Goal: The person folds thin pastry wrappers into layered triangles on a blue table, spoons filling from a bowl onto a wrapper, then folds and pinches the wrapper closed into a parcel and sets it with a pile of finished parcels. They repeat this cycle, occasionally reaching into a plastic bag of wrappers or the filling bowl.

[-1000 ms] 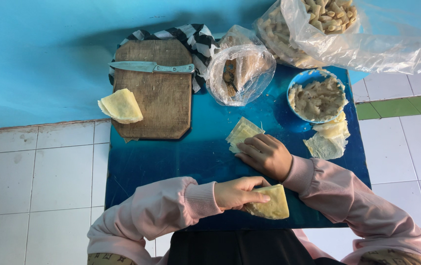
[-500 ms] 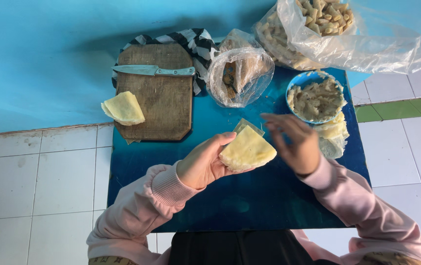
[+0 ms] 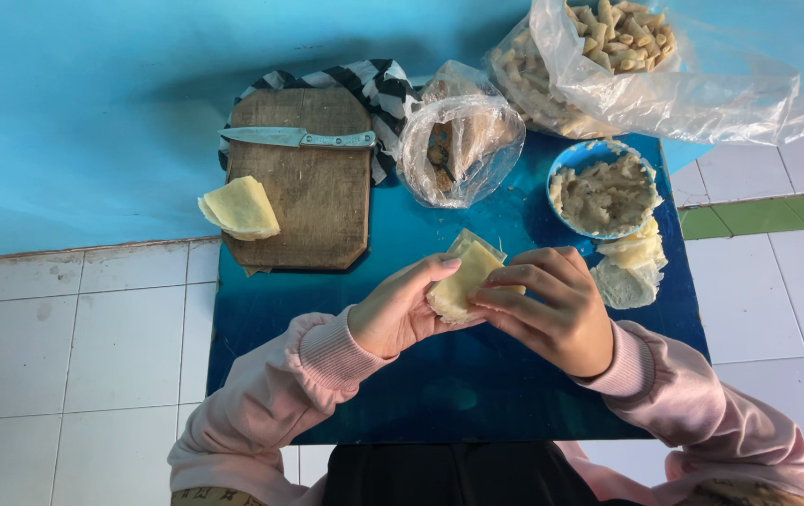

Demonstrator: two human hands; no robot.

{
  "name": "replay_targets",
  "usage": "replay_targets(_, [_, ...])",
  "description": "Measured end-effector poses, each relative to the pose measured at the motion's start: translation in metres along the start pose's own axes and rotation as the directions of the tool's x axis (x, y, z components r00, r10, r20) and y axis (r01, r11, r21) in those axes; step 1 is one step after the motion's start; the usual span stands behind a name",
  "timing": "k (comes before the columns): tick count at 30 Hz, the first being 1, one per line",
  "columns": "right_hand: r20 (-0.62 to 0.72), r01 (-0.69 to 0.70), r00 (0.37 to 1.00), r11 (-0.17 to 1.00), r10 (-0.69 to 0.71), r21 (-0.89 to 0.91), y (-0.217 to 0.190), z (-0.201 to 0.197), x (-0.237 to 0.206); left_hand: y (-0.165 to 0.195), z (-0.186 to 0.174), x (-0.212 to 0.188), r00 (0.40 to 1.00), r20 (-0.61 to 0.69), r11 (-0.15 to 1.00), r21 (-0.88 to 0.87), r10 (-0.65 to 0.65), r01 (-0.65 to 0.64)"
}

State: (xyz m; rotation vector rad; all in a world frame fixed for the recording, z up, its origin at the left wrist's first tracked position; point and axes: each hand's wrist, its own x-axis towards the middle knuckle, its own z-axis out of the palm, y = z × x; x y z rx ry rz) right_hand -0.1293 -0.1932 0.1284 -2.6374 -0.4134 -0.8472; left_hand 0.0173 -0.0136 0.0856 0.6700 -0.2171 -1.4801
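Item: pale yellow pastry wrapper (image 3: pixel 458 281), folded, held above the middle of the blue table (image 3: pixel 327 309) between the left hand (image 3: pixel 400 307), whose fingers curl under and around its near-left edge, and the right hand (image 3: pixel 547 307), whose fingertips pinch its right edge. Handling, by judgement: thin, light, limp and easily torn, best taken by the edges with light pinches and supported from below. Nearby: spare wrappers (image 3: pixel 634 267) right, blue bowl of filling (image 3: pixel 605 190) far right, cutting board (image 3: pixel 304 183) with knife (image 3: pixel 297 139) far left.
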Motion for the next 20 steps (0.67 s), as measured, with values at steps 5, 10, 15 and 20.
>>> replay_targets(5, [-0.001,-0.041,0.999,0.999,0.041,0.009,0.008,0.010,-0.006,-0.002,-0.005,0.006,0.998,-0.064,1.000,0.000,-0.004,0.004])
replay_targets(10, [0.008,0.095,0.995,0.995,-0.095,-0.015,0.013,0.015,-0.009,0.001,-0.013,0.010,0.999,-0.040,1.000,0.020,-0.005,0.005])
replay_targets(15, [0.004,0.035,0.999,0.999,-0.035,0.005,0.018,0.023,-0.016,-0.004,-0.025,0.016,1.000,-0.023,0.999,0.047,-0.006,0.007])
replay_targets(20, [0.048,-0.268,0.963,0.914,0.267,0.304,0.032,0.041,-0.024,-0.016,-0.049,0.031,0.999,-0.024,0.990,0.134,-0.032,0.035])
